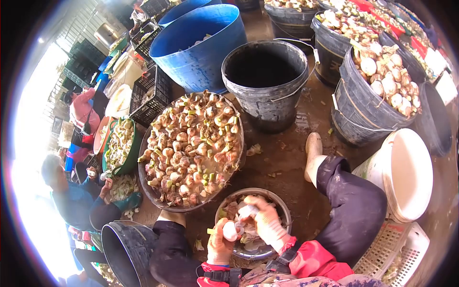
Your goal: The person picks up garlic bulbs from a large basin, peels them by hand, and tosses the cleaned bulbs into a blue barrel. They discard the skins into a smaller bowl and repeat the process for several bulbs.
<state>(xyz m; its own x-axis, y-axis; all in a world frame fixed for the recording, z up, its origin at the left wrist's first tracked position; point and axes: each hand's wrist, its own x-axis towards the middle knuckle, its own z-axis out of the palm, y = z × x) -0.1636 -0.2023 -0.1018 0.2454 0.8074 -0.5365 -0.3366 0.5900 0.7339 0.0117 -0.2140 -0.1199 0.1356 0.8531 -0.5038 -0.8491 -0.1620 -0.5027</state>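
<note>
My left hand (pixel 220 246) is closed round a pale, peeled garlic bulb (pixel 230 231), with a yellowish stem sticking out to its left. Just right of it, my right hand (pixel 268 222) is curled and partly blurred, its fingers round something whitish that I cannot make out. Both hands are over a metal bowl (pixel 286 210) with garlic skins (pixel 251 229) inside. Beyond my left hand stands a wide basin (pixel 145 178) of murky water, full of unpeeled garlic bulbs (pixel 191 143) with cut stems.
A black bucket (pixel 267 107) and a large blue tub (pixel 191 62) stand ahead. To the right are a garlic-filled bucket (pixel 368 105), a white bucket (pixel 406 177) and a white crate (pixel 406 248). Another black bucket (pixel 126 253) and a seated co-worker (pixel 71 196) are at left.
</note>
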